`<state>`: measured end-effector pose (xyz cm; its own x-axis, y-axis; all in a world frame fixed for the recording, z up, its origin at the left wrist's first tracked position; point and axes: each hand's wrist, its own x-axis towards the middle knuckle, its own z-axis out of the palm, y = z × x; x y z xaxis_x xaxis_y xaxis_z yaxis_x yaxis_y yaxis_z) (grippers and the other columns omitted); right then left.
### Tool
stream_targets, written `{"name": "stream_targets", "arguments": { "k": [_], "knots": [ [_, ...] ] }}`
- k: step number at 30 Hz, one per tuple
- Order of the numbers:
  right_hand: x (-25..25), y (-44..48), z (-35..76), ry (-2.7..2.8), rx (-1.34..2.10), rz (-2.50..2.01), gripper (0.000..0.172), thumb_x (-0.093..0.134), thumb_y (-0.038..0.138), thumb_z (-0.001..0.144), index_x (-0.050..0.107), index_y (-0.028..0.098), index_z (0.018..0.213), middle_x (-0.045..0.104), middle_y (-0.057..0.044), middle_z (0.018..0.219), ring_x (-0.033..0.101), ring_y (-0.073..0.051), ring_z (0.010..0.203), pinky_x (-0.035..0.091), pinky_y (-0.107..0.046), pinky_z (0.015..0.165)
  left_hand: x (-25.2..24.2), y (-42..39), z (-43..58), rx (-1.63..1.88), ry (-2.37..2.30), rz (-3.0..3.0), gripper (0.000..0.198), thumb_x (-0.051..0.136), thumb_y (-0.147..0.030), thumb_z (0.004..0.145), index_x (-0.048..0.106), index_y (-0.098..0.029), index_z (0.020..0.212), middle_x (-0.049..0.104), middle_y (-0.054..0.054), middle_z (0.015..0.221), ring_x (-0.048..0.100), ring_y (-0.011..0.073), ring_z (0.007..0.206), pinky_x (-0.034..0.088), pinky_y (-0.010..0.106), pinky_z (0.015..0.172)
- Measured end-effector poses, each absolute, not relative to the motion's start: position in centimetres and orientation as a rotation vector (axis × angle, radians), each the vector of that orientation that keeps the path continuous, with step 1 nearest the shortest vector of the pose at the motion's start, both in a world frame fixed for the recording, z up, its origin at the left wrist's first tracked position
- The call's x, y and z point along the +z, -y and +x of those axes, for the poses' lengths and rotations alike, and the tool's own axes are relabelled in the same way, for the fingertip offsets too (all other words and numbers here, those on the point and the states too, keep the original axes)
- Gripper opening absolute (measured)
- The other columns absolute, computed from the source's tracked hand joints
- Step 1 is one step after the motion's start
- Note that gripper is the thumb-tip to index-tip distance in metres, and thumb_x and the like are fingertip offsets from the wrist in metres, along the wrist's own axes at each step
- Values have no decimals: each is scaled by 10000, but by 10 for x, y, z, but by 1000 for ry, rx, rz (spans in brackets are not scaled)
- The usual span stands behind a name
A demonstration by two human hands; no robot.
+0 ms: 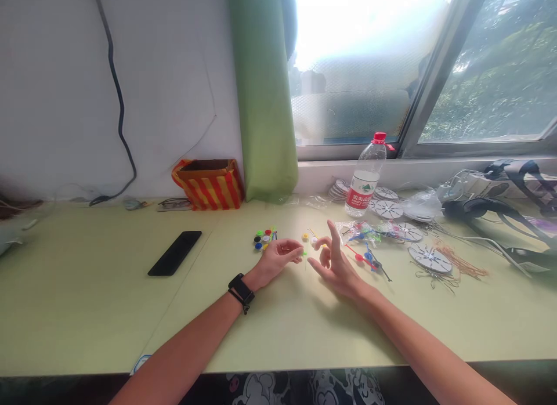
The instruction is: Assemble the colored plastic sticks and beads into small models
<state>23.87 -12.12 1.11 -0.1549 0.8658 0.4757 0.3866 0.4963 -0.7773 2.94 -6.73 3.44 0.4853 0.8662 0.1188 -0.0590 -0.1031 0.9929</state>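
Observation:
Between thumb and fingertips, my left hand (pixel 281 259) pinches a small green piece (pixel 304 254) over the middle of the table. Just right of it, my right hand (pixel 334 263) has its fingers apart, the index finger pointing up, and nothing shows in its grasp. Several small coloured round pieces (pixel 261 240) lie behind my left hand. A yellow round piece (pixel 305 237) rests beyond the gap between my hands. Beside my right hand are a red stick piece (pixel 359 257) and blue pieces (pixel 369 256).
A black phone (pixel 174 253) lies at left, with a striped box (pixel 210 184) behind. A water bottle (pixel 364 181) stands near the window. White slotted discs (pixel 430 259), orange strands (pixel 461 261), plastic bags (pixel 420 206) and cables (pixel 491 245) occupy the right side.

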Motion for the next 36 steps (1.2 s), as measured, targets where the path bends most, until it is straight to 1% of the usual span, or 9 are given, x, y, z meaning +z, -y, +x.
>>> {"name": "stream_targets", "arguments": {
  "k": [2,4,6,7,9,12,21,28,36],
  "knots": [
    [13,121,239,1704,621,-1058,964,592,378,936,-72,328,1632,566,-63,1160,510,-116,618,462,-286,607,34,67,29,920,-747,1460,338,834,-425,805,761,-133,958,717,63,861,664,149,754,556,288,741],
    [16,120,242,1705,733,-1044,660,572,430,946,347,275,1547,590,-44,1037,501,-126,622,440,-283,598,34,67,30,922,-748,1460,339,839,-424,800,759,-131,952,717,63,862,665,148,750,555,288,742],
    [20,118,245,1717,913,-1023,346,490,480,979,686,196,1009,524,-5,746,424,-130,570,387,-286,571,34,67,30,918,-747,1464,337,842,-424,795,759,-132,942,718,60,861,666,147,741,556,289,740],
    [21,117,246,1708,995,-1014,444,444,499,993,623,191,727,429,13,624,365,-128,540,353,-292,558,34,67,30,916,-746,1466,336,844,-424,792,758,-133,937,718,60,862,666,146,738,556,291,740],
    [24,115,248,1657,1063,-1015,590,392,541,1003,379,215,512,282,32,524,267,-122,517,299,-306,549,34,67,30,917,-744,1470,336,845,-426,790,757,-135,931,719,62,867,664,147,735,558,294,741],
    [27,114,247,1625,1015,-1044,593,475,617,965,332,220,548,290,38,549,263,-119,544,258,-300,549,35,67,30,930,-741,1475,339,838,-433,797,754,-135,936,718,68,873,663,151,742,561,296,744],
    [32,121,240,1803,959,-1063,422,513,602,985,578,203,863,482,26,703,408,-135,644,334,-270,589,32,70,30,882,-705,1484,338,824,-425,820,735,-140,978,720,74,922,697,170,808,575,310,786],
    [27,118,242,1840,944,-1087,442,496,579,992,490,208,751,444,36,672,399,-135,643,336,-268,594,32,75,32,828,-716,1584,343,869,-416,762,728,-146,919,747,80,921,712,196,882,568,318,823],
    [23,124,237,2138,524,-1393,278,535,278,910,387,209,685,433,48,612,341,-120,579,219,-272,577,30,71,34,946,-906,1761,298,774,-452,845,758,-169,935,752,77,960,684,182,841,545,264,714]
  ]
}}
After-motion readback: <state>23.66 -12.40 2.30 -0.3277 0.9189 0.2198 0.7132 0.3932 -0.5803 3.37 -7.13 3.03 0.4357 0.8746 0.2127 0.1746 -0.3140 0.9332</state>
